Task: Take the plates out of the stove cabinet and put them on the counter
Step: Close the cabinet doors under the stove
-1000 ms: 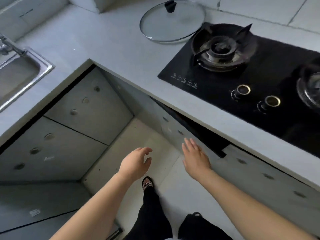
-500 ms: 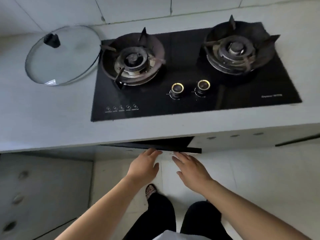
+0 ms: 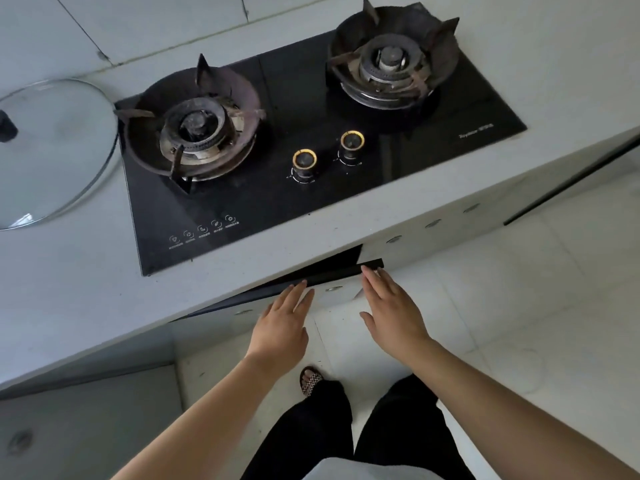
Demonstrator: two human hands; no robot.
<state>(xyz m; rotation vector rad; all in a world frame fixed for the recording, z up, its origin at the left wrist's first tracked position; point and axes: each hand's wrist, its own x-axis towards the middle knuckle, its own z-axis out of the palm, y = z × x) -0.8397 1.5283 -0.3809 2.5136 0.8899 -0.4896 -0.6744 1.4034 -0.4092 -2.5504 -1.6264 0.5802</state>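
Below the black two-burner stove [image 3: 311,140] the stove cabinet is slightly ajar; its dark top edge [image 3: 332,273] juts out from under the grey counter [image 3: 69,271]. My left hand [image 3: 282,327] reaches toward that edge with straight fingers, the tips at or just short of it. My right hand [image 3: 393,311] is also flat, its fingertips touching the right end of the dark edge. Both hands hold nothing. No plates are visible; the cabinet's inside is hidden.
A glass pot lid [image 3: 48,150] lies on the counter left of the stove. Closed grey cabinet fronts [image 3: 86,427] run along the left. A dark gap marks another door at right [image 3: 571,181]. My legs stand on the pale tiled floor [image 3: 519,323].
The view has swung from the corner cabinets to face the stove. Both hands have moved up to the ajar cabinet's dark edge and spread slightly apart.
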